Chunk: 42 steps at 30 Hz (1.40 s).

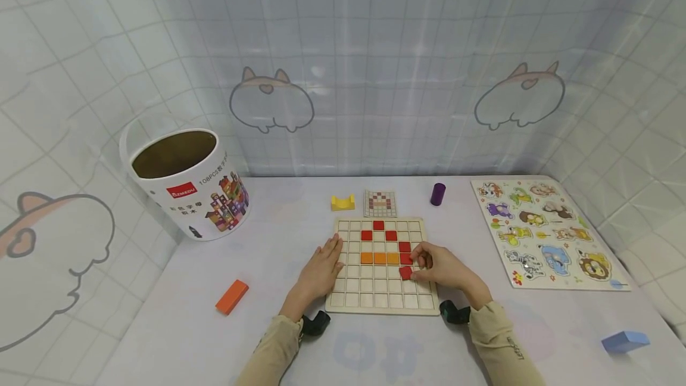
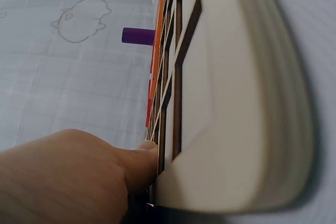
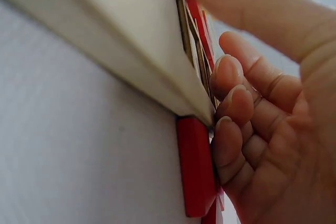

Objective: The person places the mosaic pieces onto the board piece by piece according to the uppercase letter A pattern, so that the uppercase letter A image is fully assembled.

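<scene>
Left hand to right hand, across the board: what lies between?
The head view shows bare board cells beside the left hand, then three orange tiles, then red tiles at the right hand.

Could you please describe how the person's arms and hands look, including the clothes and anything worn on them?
The left hand and right hand wear no gloves. The left sleeve and right sleeve are beige; the right one carries small dark lettering, too small to read surely. A dark left wrist camera and right wrist camera show beside the wrists.
</scene>
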Tool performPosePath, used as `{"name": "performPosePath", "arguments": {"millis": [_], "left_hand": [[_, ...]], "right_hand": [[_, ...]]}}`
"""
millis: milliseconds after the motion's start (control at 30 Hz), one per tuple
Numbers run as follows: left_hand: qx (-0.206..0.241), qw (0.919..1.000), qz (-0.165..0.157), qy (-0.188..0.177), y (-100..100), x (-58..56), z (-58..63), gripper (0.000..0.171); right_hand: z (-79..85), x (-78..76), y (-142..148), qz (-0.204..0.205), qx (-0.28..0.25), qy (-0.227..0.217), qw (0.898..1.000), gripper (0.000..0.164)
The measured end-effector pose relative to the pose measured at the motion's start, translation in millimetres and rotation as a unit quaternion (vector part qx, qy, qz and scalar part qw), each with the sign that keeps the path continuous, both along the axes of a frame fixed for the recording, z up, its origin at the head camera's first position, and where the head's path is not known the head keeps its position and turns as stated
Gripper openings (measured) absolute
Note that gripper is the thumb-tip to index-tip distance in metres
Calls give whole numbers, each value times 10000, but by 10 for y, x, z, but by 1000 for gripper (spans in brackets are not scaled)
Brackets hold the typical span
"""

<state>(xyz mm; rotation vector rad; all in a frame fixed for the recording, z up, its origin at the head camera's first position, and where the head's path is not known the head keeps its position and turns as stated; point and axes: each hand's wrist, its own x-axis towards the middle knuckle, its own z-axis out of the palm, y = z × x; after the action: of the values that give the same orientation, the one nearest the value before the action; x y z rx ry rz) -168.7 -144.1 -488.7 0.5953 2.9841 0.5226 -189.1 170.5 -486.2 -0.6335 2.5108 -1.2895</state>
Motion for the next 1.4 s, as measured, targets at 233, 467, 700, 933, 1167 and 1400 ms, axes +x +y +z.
{"name": "performPosePath", "arguments": {"millis": [233, 467, 700, 933, 1167, 1400], "left_hand": [[-5, 10000, -6, 17, 1, -6, -7, 54], [-55, 10000, 7, 22, -1, -15, -16, 55], [-6, 10000, 32, -25, 2, -18, -8, 55], [-16, 10000, 20, -24, 2, -19, -9, 54], [9, 10000, 29, -4, 3, -18, -5, 54], [-23, 10000, 48, -40, -1, -15, 0, 55]], "right_hand": [[-6, 5, -14, -10, -86, 111, 9999, 26], [1, 16, -8, 183, 69, 223, 9996, 18], [19, 19, -27, 121, 200, 234, 9995, 16], [24, 22, -45, 72, 176, 216, 9996, 17], [44, 34, -50, 1, 219, 161, 9996, 19], [56, 43, -72, -171, 544, 186, 9982, 23]]}}
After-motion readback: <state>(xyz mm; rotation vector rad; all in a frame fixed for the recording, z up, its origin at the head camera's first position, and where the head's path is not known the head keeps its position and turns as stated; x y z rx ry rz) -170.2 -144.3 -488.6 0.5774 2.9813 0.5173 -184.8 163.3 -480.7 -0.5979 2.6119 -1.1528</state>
